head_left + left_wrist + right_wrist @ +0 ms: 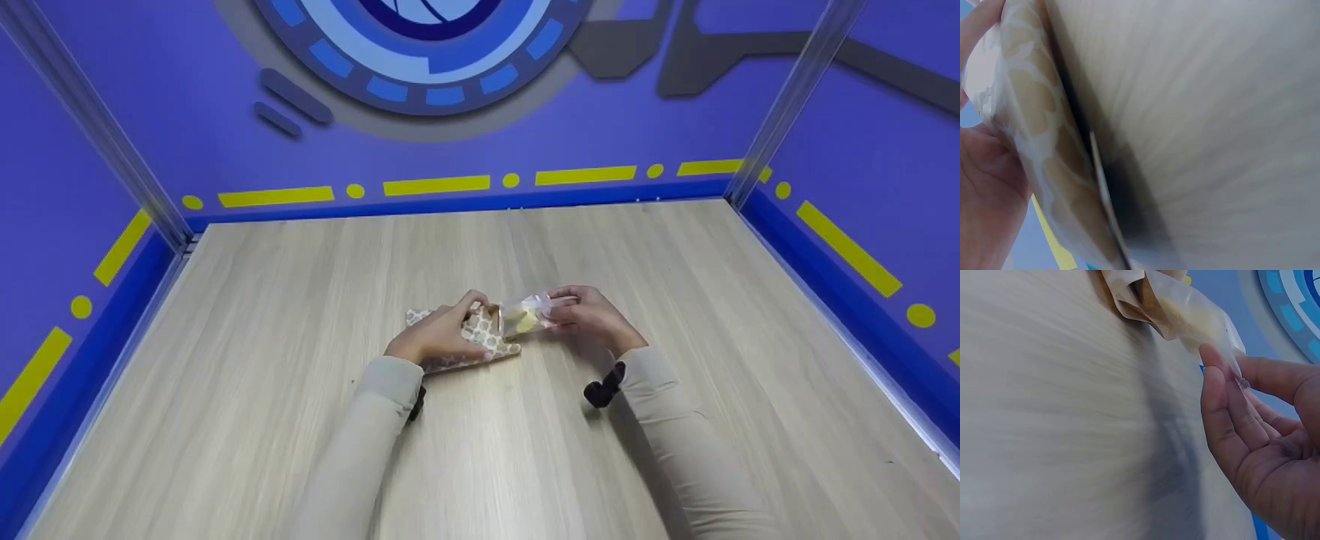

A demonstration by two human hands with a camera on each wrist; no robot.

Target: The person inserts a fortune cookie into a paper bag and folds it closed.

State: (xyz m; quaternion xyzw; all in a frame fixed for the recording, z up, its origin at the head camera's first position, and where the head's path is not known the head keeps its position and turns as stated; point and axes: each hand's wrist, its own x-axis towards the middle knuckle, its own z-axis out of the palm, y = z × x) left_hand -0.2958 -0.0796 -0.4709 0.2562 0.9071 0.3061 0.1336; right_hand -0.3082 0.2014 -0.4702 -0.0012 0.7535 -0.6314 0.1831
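Observation:
A paper bag [486, 334] with tan spots on white lies on the table, its mouth facing right. My left hand [442, 332] grips it from above, thumb and fingers on either side. In the left wrist view the bag's spotted side [1036, 101] fills the space beside the palm. Between my right thumb and fingers is the end of a clear plastic bag [517, 318] with something pale yellow inside. My right hand [592, 315] holds it level with the paper bag's mouth. The right wrist view shows the plastic bag [1193, 318] reaching the brown-lined opening; how far it goes in is hidden.
The wood-grain table [247, 337] spreads out around both hands. Blue walls with yellow marks [435, 184] close off its back and sides. A black strap with a small device [604, 386] sits on the right wrist.

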